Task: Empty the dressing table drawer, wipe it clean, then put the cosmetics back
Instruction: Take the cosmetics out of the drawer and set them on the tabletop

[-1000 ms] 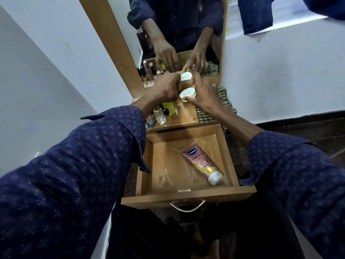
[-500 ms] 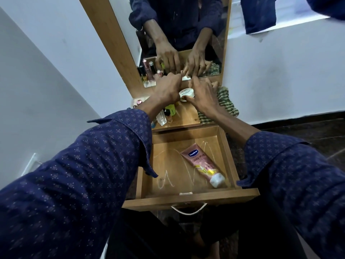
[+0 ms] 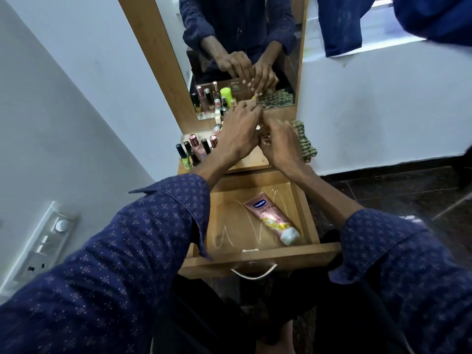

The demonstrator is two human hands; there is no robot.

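Up on the tabletop (image 3: 255,163) both hands meet, left hand (image 3: 238,131) fingers extended, right hand (image 3: 279,143) fingers curled, grasp unclear.

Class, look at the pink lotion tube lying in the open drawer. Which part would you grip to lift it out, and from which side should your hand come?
Grip the pink lotion tube across its middle, hand coming straight down from above. It lies flat on the drawer floor at a slant, white cap toward the front right corner, so the drawer walls block a sideways approach. The flattened body probably suits a thumb-and-finger pinch across its width.

wall switch panel (image 3: 43,241) at left, blue cloth (image 3: 339,24) on sill, dark tiled floor (image 3: 398,192)
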